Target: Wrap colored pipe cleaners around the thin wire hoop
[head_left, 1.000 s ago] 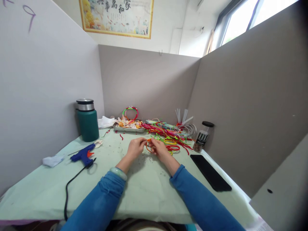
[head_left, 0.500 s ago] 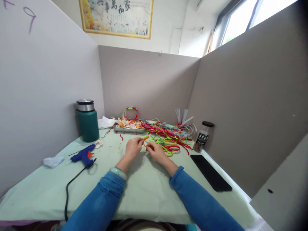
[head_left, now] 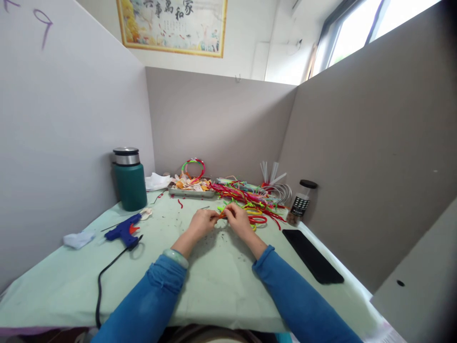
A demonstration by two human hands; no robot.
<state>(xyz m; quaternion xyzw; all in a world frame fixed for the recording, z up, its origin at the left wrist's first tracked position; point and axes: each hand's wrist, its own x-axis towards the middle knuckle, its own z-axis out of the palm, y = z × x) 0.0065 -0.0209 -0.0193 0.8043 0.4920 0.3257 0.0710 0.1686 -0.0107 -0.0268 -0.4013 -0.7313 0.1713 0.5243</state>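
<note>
Both hands meet over the middle of the table, pinching a small orange pipe cleaner (head_left: 222,215) between them. My left hand (head_left: 203,224) is closed on its left end, with a jade-coloured bangle on that wrist. Fingers of my right hand (head_left: 237,220) are closed on the other end, and they partly hide it. A bit of bright green shows just behind the fingertips; I cannot tell whether it joins the orange piece. Right behind the right hand lies a pile of red, green and yellow pipe cleaners (head_left: 246,194).
A metal tray (head_left: 193,194) with cut pieces and a coloured ring stands at the back. To the left are a green bottle (head_left: 130,188) and a blue glue gun (head_left: 124,231) with its cord. On the right are a jar (head_left: 300,205) and a black phone-like slab (head_left: 312,257).
My left hand has come slightly down and right. The right hand has risen and turned over the orange pipe cleaner, which now lies lower and more covered by fingers.
</note>
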